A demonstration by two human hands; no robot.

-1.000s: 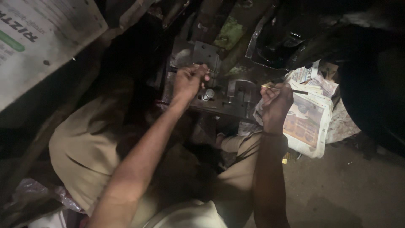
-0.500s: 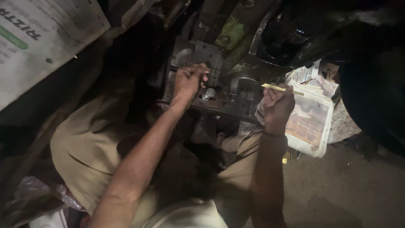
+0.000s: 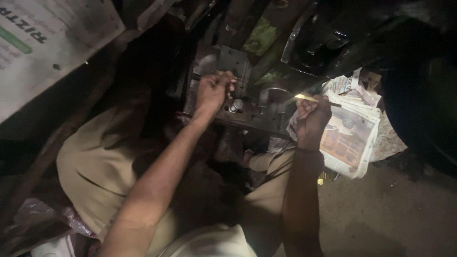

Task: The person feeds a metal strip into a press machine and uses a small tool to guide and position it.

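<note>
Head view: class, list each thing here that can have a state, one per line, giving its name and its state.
Left hand: closed in a fist on the grey metal assembly; what it grips is hidden.
Right hand: closed on a thin yellow stick, held level and pointing left.
Metal cylinder: upright on the assembly, beside the left hand.
Newspaper: folded, crumpled, lying under the right hand.

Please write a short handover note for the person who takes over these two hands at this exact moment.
Left hand: closed in a fist on the grey metal bracket, beside a small metal cylinder; what it grips is hidden.
Right hand: shut on a thin yellow stick, tip toward the metal part.
Folded newspaper lies under the right hand.
Done and left: cannot be judged; the scene is too dark.
</note>
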